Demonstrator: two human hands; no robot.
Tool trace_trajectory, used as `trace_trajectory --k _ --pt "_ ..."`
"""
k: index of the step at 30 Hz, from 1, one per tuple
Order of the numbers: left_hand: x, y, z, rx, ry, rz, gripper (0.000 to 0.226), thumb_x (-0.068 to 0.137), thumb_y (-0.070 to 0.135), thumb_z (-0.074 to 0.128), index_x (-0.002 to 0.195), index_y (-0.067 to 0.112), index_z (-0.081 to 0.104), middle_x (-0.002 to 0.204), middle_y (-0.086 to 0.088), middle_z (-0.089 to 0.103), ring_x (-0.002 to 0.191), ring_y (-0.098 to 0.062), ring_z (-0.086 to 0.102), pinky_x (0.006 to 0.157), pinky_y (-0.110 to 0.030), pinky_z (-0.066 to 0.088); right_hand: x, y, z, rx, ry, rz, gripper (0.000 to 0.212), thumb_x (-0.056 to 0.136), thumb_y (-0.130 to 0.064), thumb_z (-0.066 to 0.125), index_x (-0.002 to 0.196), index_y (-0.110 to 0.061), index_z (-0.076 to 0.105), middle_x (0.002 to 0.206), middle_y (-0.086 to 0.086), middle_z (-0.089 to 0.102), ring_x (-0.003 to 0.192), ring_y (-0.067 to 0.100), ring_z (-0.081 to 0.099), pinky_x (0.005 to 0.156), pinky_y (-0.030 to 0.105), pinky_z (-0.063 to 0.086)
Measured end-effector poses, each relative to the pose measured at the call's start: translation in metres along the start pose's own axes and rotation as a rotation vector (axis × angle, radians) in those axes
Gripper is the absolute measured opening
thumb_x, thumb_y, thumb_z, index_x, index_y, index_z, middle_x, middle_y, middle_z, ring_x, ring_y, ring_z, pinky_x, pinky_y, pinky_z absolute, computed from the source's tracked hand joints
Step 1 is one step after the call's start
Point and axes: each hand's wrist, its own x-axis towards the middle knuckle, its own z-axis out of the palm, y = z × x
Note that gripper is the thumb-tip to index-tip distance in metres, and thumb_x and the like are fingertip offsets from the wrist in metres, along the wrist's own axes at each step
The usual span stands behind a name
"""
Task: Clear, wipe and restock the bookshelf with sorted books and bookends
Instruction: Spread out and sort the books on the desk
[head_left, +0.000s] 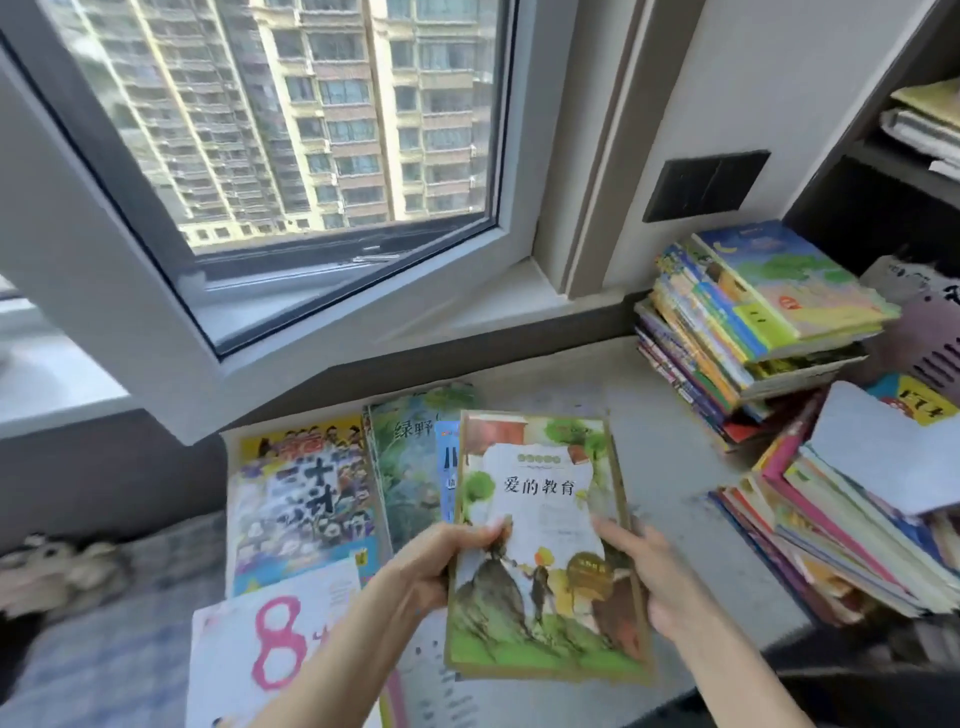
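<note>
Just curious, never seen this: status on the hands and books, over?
Left hand, right hand: both gripping green book. Laid-out books beneath. Book stacks at right, clear of it.

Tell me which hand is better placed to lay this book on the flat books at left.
Left, probably. The left hand grips the book by the edge nearest those flat books; the right hand holds the far edge and would cross over.
</note>
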Motion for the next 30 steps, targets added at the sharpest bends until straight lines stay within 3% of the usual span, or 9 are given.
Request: trace_trajectory --k 2,7,10,12,15,19,23,27,30 --pt "-0.006 -0.023 -0.013 0.081 0.087 -0.024 0.014 0.085 0.007 0.065 0.094 0.003 0.075 0.1 -0.011 0.073 0.087 -0.023 0.071 0.081 -0.037 0.056 -0.007 0.023 0.003 -0.077 0.026 -0.045 0.021 0.086 -0.007 0.068 0.107 -0.008 0.064 0.098 0.009 0.074 0.086 0.021 0.071 0.067 0.033 0.056" --pt "-0.022 -0.072 -0.036 0.104 0.199 0.019 0.039 0.085 0.037 0.069 0.11 0.007 0.064 0.122 -0.003 0.063 0.113 -0.024 0.062 0.093 -0.037 0.051 -0.014 0.085 -0.001 -0.252 -0.02 0.07 0.022 0.093 -0.008 0.059 0.115 -0.009 0.061 0.101 0.006 0.074 0.095 0.028 0.07 0.09 0.059 0.049" --pt "-0.015 -0.093 -0.044 -0.007 0.292 0.059 0.037 0.101 0.039 0.042 0.121 0.012 0.059 0.118 -0.012 0.066 0.106 -0.029 0.063 0.088 -0.042 0.052 -0.014 0.103 -0.004 -0.248 -0.004 0.114 0.023 0.096 -0.007 0.053 0.118 -0.008 0.06 0.103 0.006 0.073 0.095 0.025 0.07 0.079 0.045 0.057" --pt "-0.011 -0.104 -0.041 0.183 0.437 0.095 0.032 0.103 0.027 0.038 0.129 0.014 0.049 0.123 -0.011 0.061 0.103 -0.026 0.06 0.088 -0.041 0.051 -0.014 0.112 -0.005 -0.298 0.002 0.114 0.023 0.098 -0.008 0.051 0.119 -0.011 0.059 0.104 0.003 0.072 0.094 0.022 0.069 0.071 0.035 0.057" --pt "-0.011 -0.109 -0.031 0.308 0.58 0.175 0.035 0.1 0.006 0.033 0.128 0.018 0.05 0.1 -0.01 0.064 0.062 -0.01 0.046 0.05 -0.02 0.037 -0.013 0.115 -0.006 -0.376 0.106 0.09 0.021 0.098 -0.008 0.051 0.117 -0.012 0.058 0.101 0.002 0.068 0.09 0.019 0.065 0.068 0.033 0.054" --pt "-0.01 -0.107 -0.03 0.361 0.647 0.196 0.041 0.097 0.001 0.031 0.127 0.016 0.054 0.074 0.003 0.056 0.053 -0.012 0.036 0.035 -0.013 0.028 -0.017 0.106 -0.014 -0.355 0.25 0.02 0.019 0.096 -0.005 0.053 0.112 -0.011 0.06 0.101 0.005 0.066 0.086 0.017 0.062 0.065 0.03 0.051" --pt "-0.012 -0.1 -0.032 0.374 0.62 0.183 0.037 0.097 0.002 0.033 0.122 0.015 0.056 0.075 -0.001 0.059 0.062 -0.018 0.048 0.052 -0.022 0.039 -0.036 0.089 -0.028 -0.457 0.389 -0.105 0.014 0.092 -0.013 0.059 0.101 -0.022 0.063 0.092 -0.004 0.068 0.09 0.023 0.064 0.088 0.051 0.052" --pt "-0.026 -0.081 -0.032 0.389 0.561 0.205 0.026 0.098 0.005 0.04 0.11 0.014 0.061 0.085 -0.007 0.066 0.077 -0.025 0.058 0.072 -0.037 0.05 -0.062 0.055 -0.017 -0.738 0.522 -0.281 0.03 0.093 -0.019 0.059 0.123 -0.02 0.061 0.104 0.003 0.071 0.088 0.026 0.06 0.082 0.037 0.049" --pt "-0.048 -0.054 -0.035 0.284 0.506 0.216 0.019 0.1 0.005 0.042 0.094 0.012 0.058 0.082 -0.01 0.065 0.07 -0.024 0.062 0.062 -0.036 0.055 -0.072 0.031 -0.002 -0.887 0.578 -0.377 0.046 0.094 -0.021 0.058 0.139 -0.021 0.048 0.112 0.008 0.07 0.094 0.03 0.063 0.078 0.034 0.043"
